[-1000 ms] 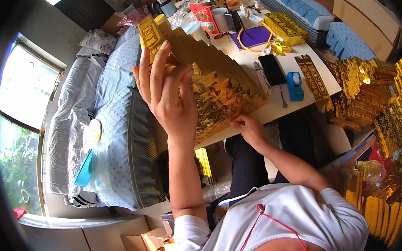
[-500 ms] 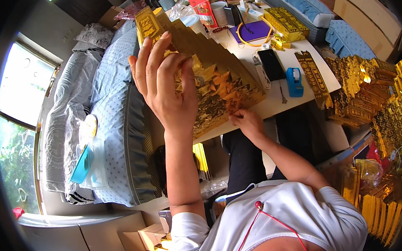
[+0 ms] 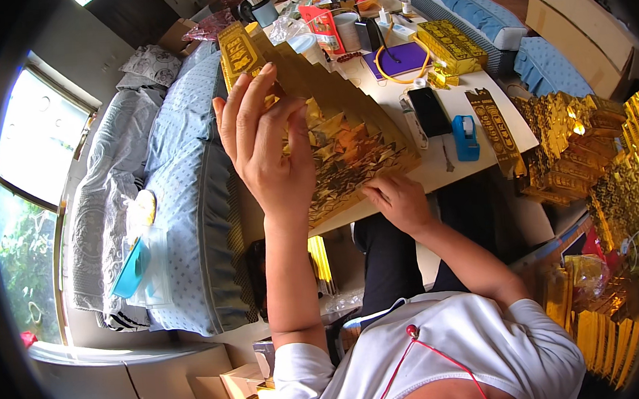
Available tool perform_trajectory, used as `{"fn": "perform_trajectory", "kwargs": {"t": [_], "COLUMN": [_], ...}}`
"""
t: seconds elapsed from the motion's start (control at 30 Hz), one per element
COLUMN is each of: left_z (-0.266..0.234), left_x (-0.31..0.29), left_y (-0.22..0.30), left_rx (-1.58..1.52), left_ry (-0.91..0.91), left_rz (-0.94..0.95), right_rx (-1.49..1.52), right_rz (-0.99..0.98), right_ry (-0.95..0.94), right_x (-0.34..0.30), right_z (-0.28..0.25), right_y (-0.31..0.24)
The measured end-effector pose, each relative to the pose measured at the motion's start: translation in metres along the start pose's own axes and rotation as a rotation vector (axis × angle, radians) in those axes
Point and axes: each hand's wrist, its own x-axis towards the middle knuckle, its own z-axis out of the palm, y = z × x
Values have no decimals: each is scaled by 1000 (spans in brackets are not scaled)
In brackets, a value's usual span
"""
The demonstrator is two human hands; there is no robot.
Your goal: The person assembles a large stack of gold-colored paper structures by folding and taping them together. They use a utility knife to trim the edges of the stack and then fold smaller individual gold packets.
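A large stepped piece of folded gold paper (image 3: 353, 150) lies at the near left of the table, its lower part in many small pointed folds. My left hand (image 3: 265, 148) is raised over its left side. Thumb and index finger meet at the tips, apparently on the gold paper; the other fingers stretch upward. My right hand (image 3: 400, 202) is closed at the near right edge of the paper, thumb and index pressed together there. What lies between the right fingertips is mostly hidden.
On the white table (image 3: 393, 92) lie a black phone (image 3: 430, 111), a blue tape dispenser (image 3: 466, 138), a patterned gold strip (image 3: 494, 132), a purple book (image 3: 401, 59) and a gold box (image 3: 451, 47). Gold paper stacks (image 3: 565, 155) stand right. A blue-covered sofa (image 3: 188, 207) runs along the left.
My left hand has shifted slightly right and down in the picture, its fingers still bent the same way. My right hand stays at the paper's near edge, with its fingers slightly more closed.
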Motion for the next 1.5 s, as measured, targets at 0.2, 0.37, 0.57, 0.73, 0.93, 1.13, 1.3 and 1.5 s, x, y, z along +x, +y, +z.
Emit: {"fn": "perform_trajectory", "kwargs": {"t": [0.2,0.37,0.57,0.73,0.93,1.13,1.3,1.5], "left_z": [0,-5,-4,-3,-6,69,181,223], "left_x": [2,4,2,4,-13,-91,-189,-200], "left_y": [-1,-5,-4,2,30,122,166,172], "left_rx": [-46,-55,-57,-33,121,-733,-1337,-1466], "left_ry": [-8,-24,-12,-19,134,-427,-857,-833], "left_rz": [6,7,15,0,-37,-573,-1520,-1840], "right_rx": [-295,-531,-439,-302,-10,-84,-3,276], "right_rz": [-616,-668,-616,-535,-221,475,739,904], "right_ry": [159,-63,-552,-641,-226,364,262,126], "right_x": [86,75,-21,-48,-51,-49,-39,-25], "right_z": [-55,-29,20,22,-42,-107,-114,-110], "right_y": [-46,-7,64,72,62,116,183,209]}}
